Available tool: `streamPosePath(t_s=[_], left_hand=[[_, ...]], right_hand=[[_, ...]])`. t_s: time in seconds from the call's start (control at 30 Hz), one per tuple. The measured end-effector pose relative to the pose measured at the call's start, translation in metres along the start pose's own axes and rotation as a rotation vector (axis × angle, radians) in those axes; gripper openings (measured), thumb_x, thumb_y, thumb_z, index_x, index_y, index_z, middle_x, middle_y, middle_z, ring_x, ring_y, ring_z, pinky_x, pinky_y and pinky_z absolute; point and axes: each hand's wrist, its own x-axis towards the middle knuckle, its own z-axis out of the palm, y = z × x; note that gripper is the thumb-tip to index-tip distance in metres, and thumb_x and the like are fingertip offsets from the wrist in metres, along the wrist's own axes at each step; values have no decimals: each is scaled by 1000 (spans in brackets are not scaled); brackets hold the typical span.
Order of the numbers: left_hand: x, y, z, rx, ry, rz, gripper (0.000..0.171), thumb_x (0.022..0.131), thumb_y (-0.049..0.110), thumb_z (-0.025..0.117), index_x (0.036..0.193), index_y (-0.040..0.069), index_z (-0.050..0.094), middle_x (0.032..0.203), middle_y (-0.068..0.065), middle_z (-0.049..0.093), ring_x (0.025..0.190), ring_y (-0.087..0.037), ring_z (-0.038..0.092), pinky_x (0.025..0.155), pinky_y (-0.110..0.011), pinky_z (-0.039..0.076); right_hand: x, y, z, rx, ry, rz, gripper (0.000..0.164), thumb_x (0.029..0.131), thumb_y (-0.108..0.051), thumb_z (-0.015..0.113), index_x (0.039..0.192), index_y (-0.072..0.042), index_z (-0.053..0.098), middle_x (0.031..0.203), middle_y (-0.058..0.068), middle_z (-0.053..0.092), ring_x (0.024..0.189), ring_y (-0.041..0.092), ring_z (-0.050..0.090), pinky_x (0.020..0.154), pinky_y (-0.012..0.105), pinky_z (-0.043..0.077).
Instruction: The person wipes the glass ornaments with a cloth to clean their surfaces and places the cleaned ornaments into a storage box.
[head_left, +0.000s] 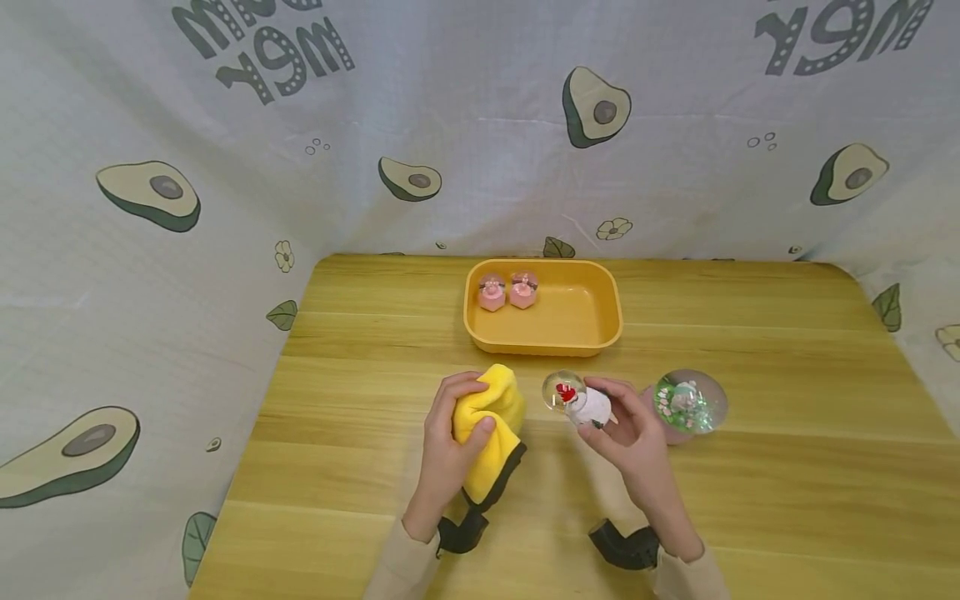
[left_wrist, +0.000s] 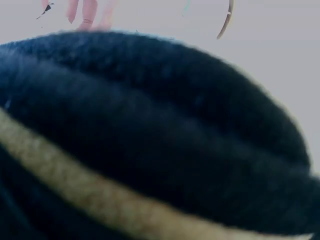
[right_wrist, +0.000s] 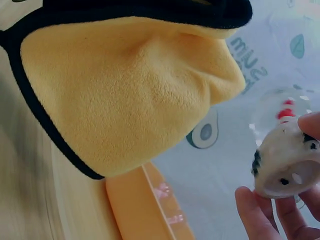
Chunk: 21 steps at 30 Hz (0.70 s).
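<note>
My left hand [head_left: 444,446] grips a bunched yellow cloth [head_left: 491,408] with a dark edge, thumb across its front. To the right, my right hand [head_left: 630,429] pinches a small snow globe [head_left: 588,407] by its white base, tilted so the clear dome with a red figure inside points left. In the right wrist view, the underside of the globe's base [right_wrist: 287,177] faces the camera and the cloth [right_wrist: 120,95] hangs beside it. The cloth's dark edge [left_wrist: 150,110] fills most of the left wrist view.
A larger snow globe [head_left: 690,402] with a pink base is just right of my right hand. Behind the hands, a yellow tray [head_left: 577,321] holds two small pink globes [head_left: 507,291] at its left end. A white avocado-print curtain [head_left: 480,125] borders the wooden table [head_left: 360,383].
</note>
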Motion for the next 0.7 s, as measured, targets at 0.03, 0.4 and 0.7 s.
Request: streamPosePath(t_s=[0.03,0.4,0.7], left_hand=[[0,0,0,-2,1,0,31,75,-5,59,105,-5,51,111,-20,50,103,-28,49,87,-30,43],[3,3,6,-45,-17,12,29,80,3,59,107,-5,50,112,-19,49,104,-28,49,89,-30,42],[7,6,7,-91,-24,21,35,87,21,57,109,-6,50,113,-20,49,105,-28,48,90,-30,41]], right_hand=[[0,-1,1,1,-6,-14,48,71,23,56,117,13,46,115,17,46,102,18,48,83,23,45],[1,0,10,17,-110,-245,54,61,30,59,112,21,44,115,25,44,109,28,45,88,29,43],[2,-10,18,-130,-212,-403,45,66,18,67,108,15,51,115,30,45,112,30,45,93,31,39]])
